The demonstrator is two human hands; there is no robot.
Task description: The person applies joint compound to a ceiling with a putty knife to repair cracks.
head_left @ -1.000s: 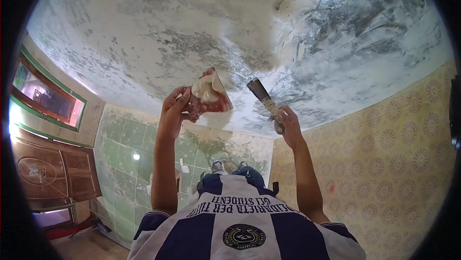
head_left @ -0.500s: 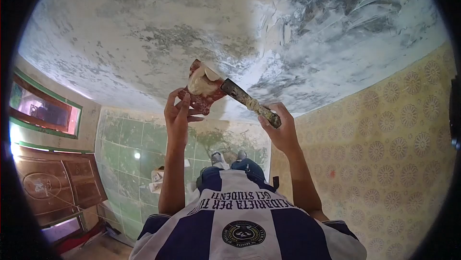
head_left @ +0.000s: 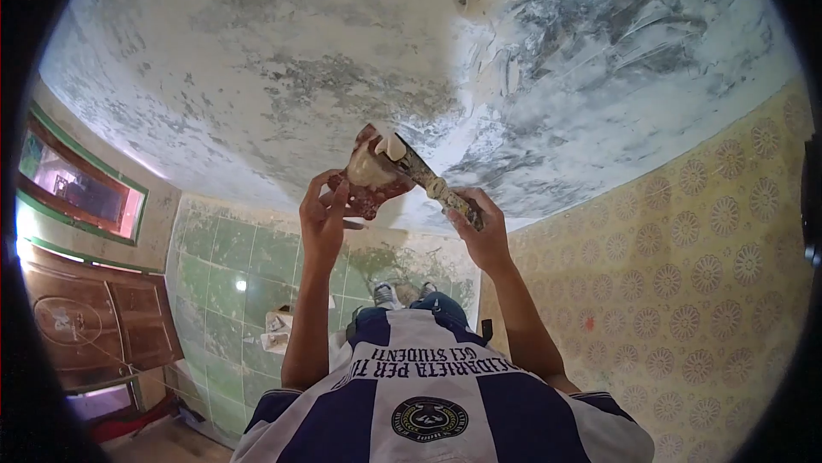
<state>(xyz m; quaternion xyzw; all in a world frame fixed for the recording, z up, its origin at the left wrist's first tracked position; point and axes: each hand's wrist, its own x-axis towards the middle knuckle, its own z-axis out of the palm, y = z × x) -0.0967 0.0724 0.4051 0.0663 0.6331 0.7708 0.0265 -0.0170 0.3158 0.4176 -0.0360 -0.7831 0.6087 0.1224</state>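
My left hand [head_left: 324, 216] is closed on the lower edge of a reddish-brown, irregularly shaped flat piece [head_left: 396, 192]. Cream-coloured putty [head_left: 368, 172] lies spread on its face. In my right hand [head_left: 481, 230] is a putty knife [head_left: 431, 185], its handle crusted with dried material. The dark blade slants up and left over the piece's right side, against or just above it. A pale lump of putty [head_left: 392, 147] sits by the blade's tip. Both tools are held in front of the grey-white wall [head_left: 342, 35].
Wet, smeared patches mark the wall [head_left: 599, 44] at upper right. A yellow patterned wall [head_left: 668, 292] stands to the right. Green tiles [head_left: 227, 279], a small box-like item [head_left: 278, 326], a wooden door [head_left: 86, 317] and a window [head_left: 77, 176] are at left.
The putty knife has moved left and its blade now reaches across the putty on the reddish-brown piece. That piece sits slightly lower and further right in view.
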